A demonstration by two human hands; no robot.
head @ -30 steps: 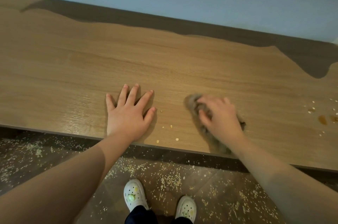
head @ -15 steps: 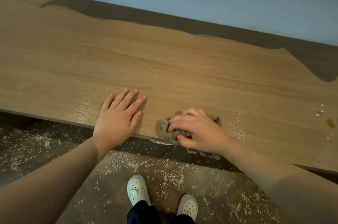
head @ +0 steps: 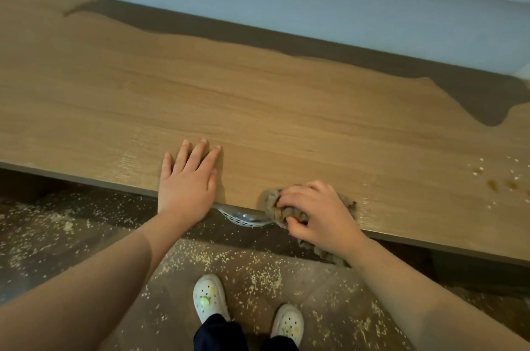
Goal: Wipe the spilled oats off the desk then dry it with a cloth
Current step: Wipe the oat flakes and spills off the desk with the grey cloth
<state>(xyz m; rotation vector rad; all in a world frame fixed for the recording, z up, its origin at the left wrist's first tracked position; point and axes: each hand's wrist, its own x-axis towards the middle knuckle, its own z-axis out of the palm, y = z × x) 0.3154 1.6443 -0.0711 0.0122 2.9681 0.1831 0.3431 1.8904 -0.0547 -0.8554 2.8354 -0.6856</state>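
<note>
On the wooden desk [head: 258, 98], oats [head: 481, 168] lie scattered.

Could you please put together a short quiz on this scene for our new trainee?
1. True or false: the left hand lies flat on the desk near its front edge.
2. What does the right hand grip at the desk's front edge? A) a cloth B) a spoon C) a cup
3. Fill in: loose oats and brown spots remain on the desk's far ____ side.

Key: 1 true; 2 A; 3 right.
</note>
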